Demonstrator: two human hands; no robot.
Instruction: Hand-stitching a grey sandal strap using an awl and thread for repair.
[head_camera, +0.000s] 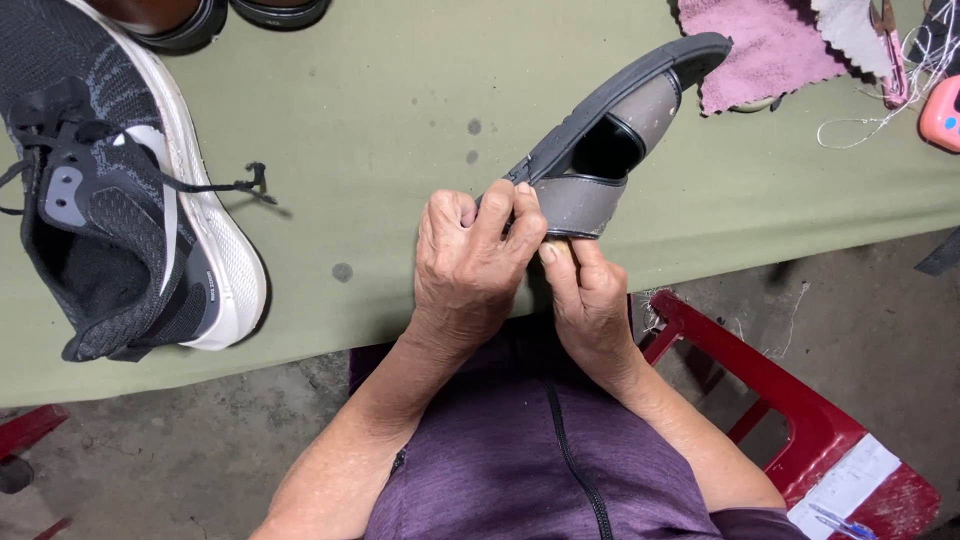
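Looking down from the head camera, the left hand is curling its fingers tight around the heel end of a grey slip-on shoe, with the knuckles bent up and the thumb side pressing on the grey strap. The right hand is sitting just under and beside it, pinching the bottom edge of the same shoe between thumb and finger, so both hands are gripping the shoe. Both arms are coming up from the person's lap, over a purple zip top, and the wrists are almost touching. The shoe is lying on its side over the near edge of the green table, with its toe pointing up and away toward a pink cloth. Far to the left, well apart from the hands, a black and white sneaker is resting on the table with its lace hanging loose. There is a wide bare patch of green between the sneaker and the grey shoe. At the far right edge, a small pink tool and some white thread are lying near the cloth. A red plastic chair is standing just right of the person's right arm, below the table edge.
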